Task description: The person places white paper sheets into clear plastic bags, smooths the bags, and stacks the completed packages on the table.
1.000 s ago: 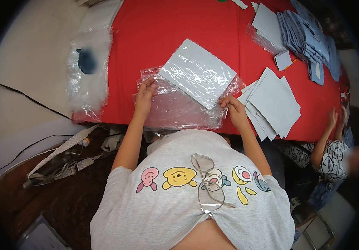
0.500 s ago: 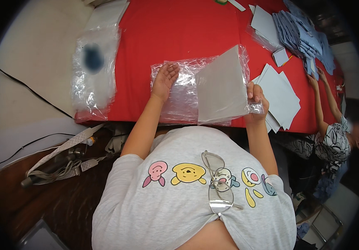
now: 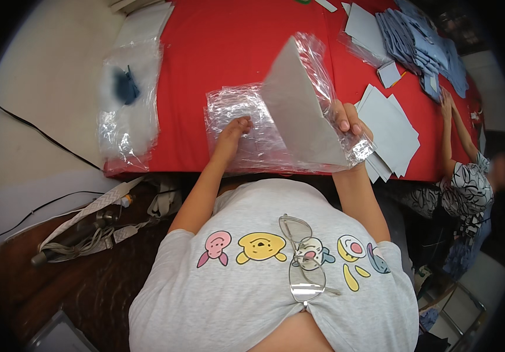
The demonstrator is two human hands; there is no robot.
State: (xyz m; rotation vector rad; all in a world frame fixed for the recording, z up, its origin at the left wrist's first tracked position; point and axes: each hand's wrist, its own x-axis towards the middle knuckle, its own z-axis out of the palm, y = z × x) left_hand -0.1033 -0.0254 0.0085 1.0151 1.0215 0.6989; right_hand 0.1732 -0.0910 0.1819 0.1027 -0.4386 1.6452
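My right hand (image 3: 352, 132) grips a clear plastic bag (image 3: 317, 67) with a stiff grey-white card sheet (image 3: 299, 111), tilted up off the table. The bag's crinkled film runs along the card's right edge and bunches at my fingers. Whether the card is fully inside is hard to tell. Several flat clear plastic bags (image 3: 220, 111) lie in front of me on the red cloth. Over them is my left hand (image 3: 235, 135), its fingers curled together. What they hold, if anything, is hidden.
White card sheets (image 3: 390, 132) are fanned out at right. Folded blue garments (image 3: 414, 47) are piled beyond, where another person's hands (image 3: 446, 102) work. More cards in plastic (image 3: 367, 32) lie at the far right. At left lies a long plastic-wrapped stack (image 3: 129, 126) with a dark blue item (image 3: 126, 88).
My right hand has tilted the card and bag up and leftward, its far corner swinging away from me. The left hand has moved slightly nearer, and its fingers have curled in.
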